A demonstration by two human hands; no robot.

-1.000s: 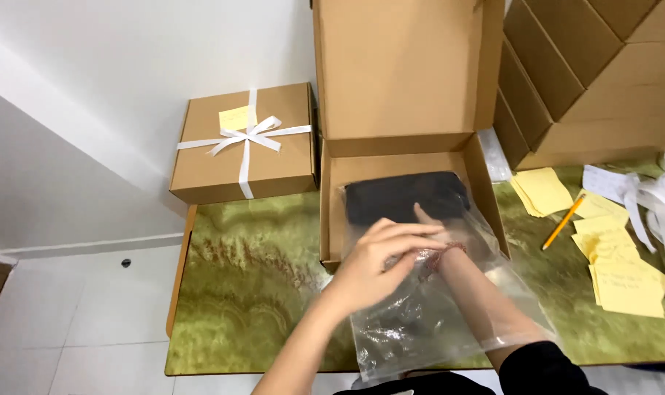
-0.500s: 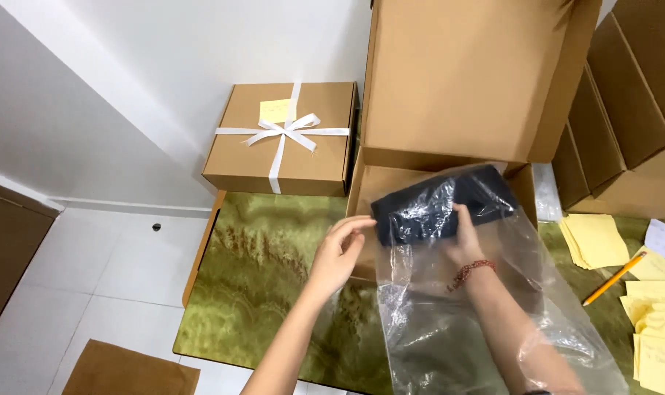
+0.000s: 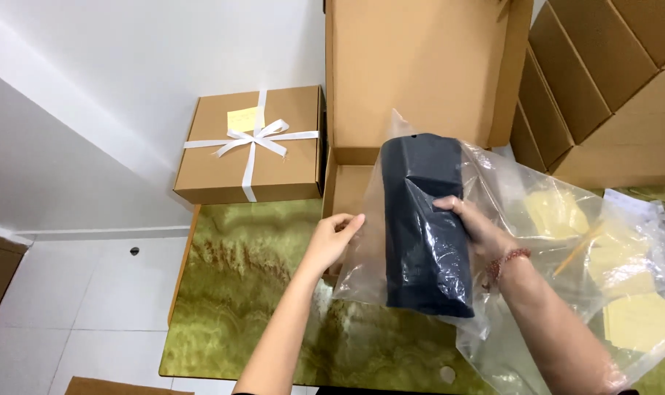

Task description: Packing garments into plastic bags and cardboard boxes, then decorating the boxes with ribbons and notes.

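One dark folded garment (image 3: 427, 227) inside one clear plastic bag (image 3: 545, 219), right hand (image 3: 479, 227) gripping it, left hand (image 3: 331, 238) pinching the bag's edge.

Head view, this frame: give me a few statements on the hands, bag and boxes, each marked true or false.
1. The right hand grips a folded dark item inside a clear plastic bag. True.
2. The left hand rests flat on the table. False: it is raised and holds the bag's left edge.
3. The closed box at the left is tied with a white ribbon. True.
4. The open box behind the bag has its lid shut. False: the lid stands upright.
5. The dark item lies in the open box. False: it is held up above the table.
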